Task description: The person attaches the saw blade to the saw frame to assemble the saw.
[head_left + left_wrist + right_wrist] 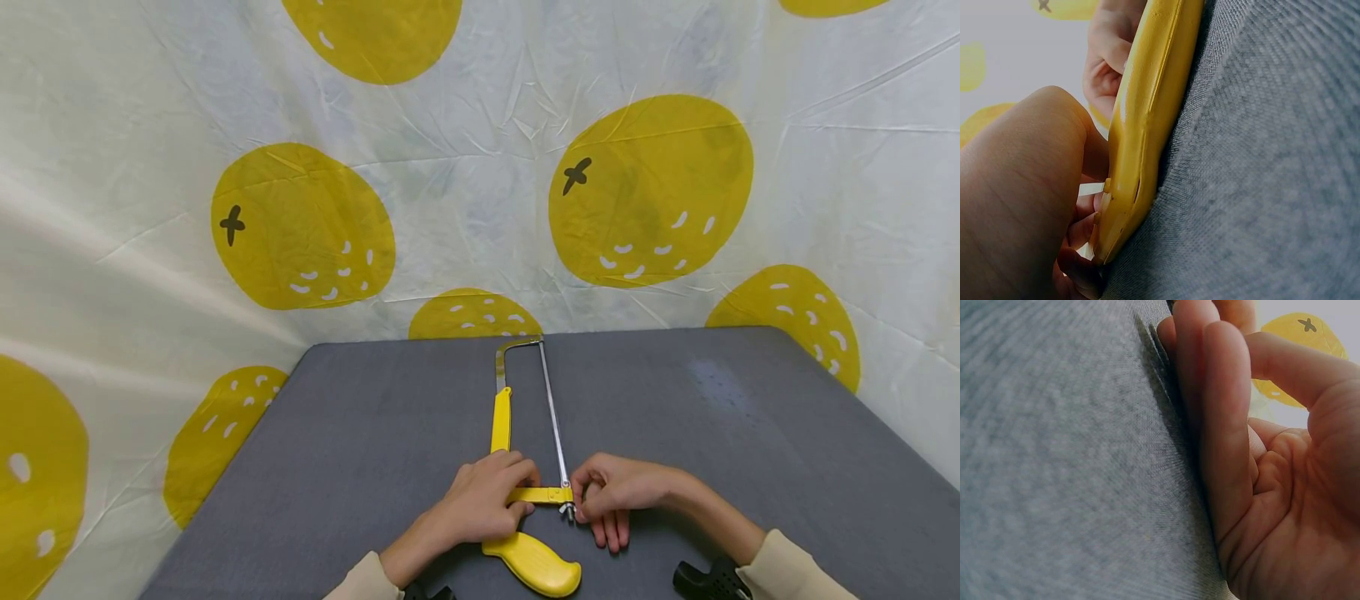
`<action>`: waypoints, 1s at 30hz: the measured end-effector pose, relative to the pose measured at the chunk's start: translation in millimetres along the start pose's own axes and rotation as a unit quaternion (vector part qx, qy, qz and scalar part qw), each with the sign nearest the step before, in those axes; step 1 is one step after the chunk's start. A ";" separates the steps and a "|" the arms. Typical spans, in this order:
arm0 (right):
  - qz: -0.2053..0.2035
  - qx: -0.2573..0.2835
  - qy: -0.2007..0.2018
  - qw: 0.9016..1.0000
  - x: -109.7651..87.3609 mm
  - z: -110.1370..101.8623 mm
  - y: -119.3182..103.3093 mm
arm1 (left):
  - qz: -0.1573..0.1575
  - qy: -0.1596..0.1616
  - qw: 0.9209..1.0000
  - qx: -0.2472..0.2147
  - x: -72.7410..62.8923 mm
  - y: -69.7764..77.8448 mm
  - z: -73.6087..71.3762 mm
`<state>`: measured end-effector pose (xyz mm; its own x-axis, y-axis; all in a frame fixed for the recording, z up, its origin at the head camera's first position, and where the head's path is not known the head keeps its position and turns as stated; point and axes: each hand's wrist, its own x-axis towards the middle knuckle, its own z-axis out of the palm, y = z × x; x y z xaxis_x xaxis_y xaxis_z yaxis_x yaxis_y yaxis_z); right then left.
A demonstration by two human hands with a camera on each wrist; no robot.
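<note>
A yellow-handled hacksaw (501, 417) lies on the grey table, its metal bow and thin blade (553, 408) pointing away from me. Near the handle, my left hand (487, 500) holds the yellow frame, fingers and thumb on either side of the short crossbar (542, 495). The curved yellow grip (534, 565) sticks out below that hand, and fills the middle of the left wrist view. At the crossbar's right end, my right hand (618, 493) pinches at the small metal wing nut (567, 511) with thumb and forefinger. Its other fingers (1225, 412) lie along the cloth; the right wrist view hides the nut.
A dark grey cloth-covered table (390, 408) spreads around the saw. Behind and at the sides hangs a white sheet (465, 225) printed with yellow fruit. A black strap device (712, 579) sits by the right wrist.
</note>
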<state>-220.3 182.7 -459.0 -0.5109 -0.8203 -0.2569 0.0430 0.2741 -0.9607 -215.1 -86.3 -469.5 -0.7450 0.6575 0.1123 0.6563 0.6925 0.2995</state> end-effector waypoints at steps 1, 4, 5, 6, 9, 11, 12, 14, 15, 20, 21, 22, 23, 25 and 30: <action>0.000 -0.001 0.000 1.000 0.0 0.1 -0.1 | 0.000 0.001 1.000 0.001 -0.1 0.0 0.0; -0.001 -0.004 0.000 1.000 -0.2 0.5 -0.3 | 0.001 0.002 1.000 0.002 -0.5 -0.1 0.4; -0.001 -0.005 0.000 1.000 -0.2 0.5 -0.4 | 0.001 0.002 1.000 0.002 -0.5 -0.1 0.5; -0.001 -0.005 0.000 1.000 -0.2 0.6 -0.4 | 0.001 0.002 1.000 0.001 -0.6 -0.1 0.5; 0.000 -0.002 -0.001 1.000 -0.2 0.7 -0.3 | 0.002 0.000 1.000 0.002 -0.7 -0.4 0.8; 0.001 0.002 -0.002 1.000 -0.1 0.8 -0.1 | 0.002 -0.001 1.000 0.002 -0.6 -0.6 1.0; 0.002 0.003 -0.003 1.000 0.0 1.0 -0.1 | 0.002 -0.001 1.000 0.003 -0.6 -0.7 1.1; 0.005 0.005 -0.003 1.000 0.1 1.2 0.0 | 0.002 -0.002 1.000 0.003 -0.6 -0.8 1.2; 0.005 0.005 -0.003 1.000 0.1 1.3 0.1 | 0.002 -0.002 1.000 0.003 -0.6 -0.8 1.3; 0.000 0.002 -0.002 1.000 0.1 1.4 0.2 | -0.001 -0.003 1.000 0.002 -0.7 -0.4 1.0; -0.001 0.002 -0.001 1.000 0.0 1.4 0.2 | -0.001 -0.004 1.000 0.002 -0.7 -0.3 1.0; -0.001 0.002 -0.001 1.000 0.0 1.4 0.2 | -0.001 -0.004 1.000 0.002 -0.7 -0.3 0.9; -0.001 0.003 -0.002 1.000 0.0 1.5 0.2 | -0.001 -0.004 1.000 0.002 -0.8 -0.3 0.9; 0.002 0.006 -0.002 1.000 0.1 1.5 0.3 | -0.001 -0.004 1.000 0.001 -0.9 -0.3 0.9; 0.003 0.013 -0.005 1.000 0.8 1.6 0.7 | 0.001 0.001 1.000 0.005 -1.4 -0.2 1.0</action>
<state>-219.4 181.4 -460.0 -0.5025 -0.8233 -0.2640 0.0681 0.2667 -0.9614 -214.1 -87.1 -470.7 -0.7442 0.6582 0.1139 0.6586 0.6945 0.2896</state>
